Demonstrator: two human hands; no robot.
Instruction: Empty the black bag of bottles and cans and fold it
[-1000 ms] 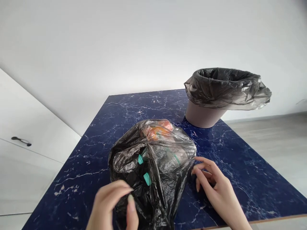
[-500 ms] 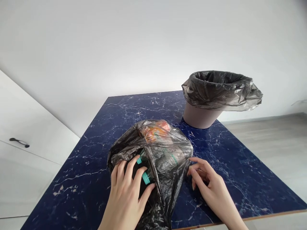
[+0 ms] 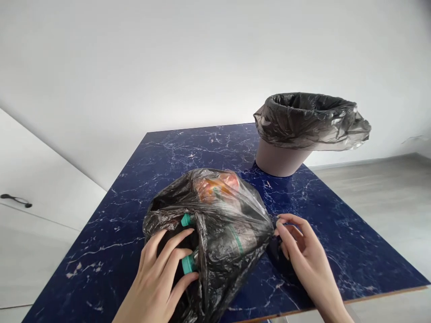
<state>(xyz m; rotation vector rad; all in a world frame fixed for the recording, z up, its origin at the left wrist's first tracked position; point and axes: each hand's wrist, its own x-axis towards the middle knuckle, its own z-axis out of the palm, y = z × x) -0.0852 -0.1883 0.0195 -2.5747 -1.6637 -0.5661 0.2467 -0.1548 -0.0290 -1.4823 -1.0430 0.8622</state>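
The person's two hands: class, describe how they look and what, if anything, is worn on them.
Both the left hand and the right hand are bare, with slim, tapering fingers. No gloves, rings, watch or bracelets show, and no tattoos or other markings. No sleeve is visible at either wrist within the picture.

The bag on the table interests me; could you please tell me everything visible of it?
The bag looks like thin, glossy, creased black plastic, partly see-through, bulging on the table. Orange and pink contents show through its far part; two teal caps show uncovered toward its left. The left hand lies over it, thumb and finger at the nearer cap; the right hand pinches its right edge.
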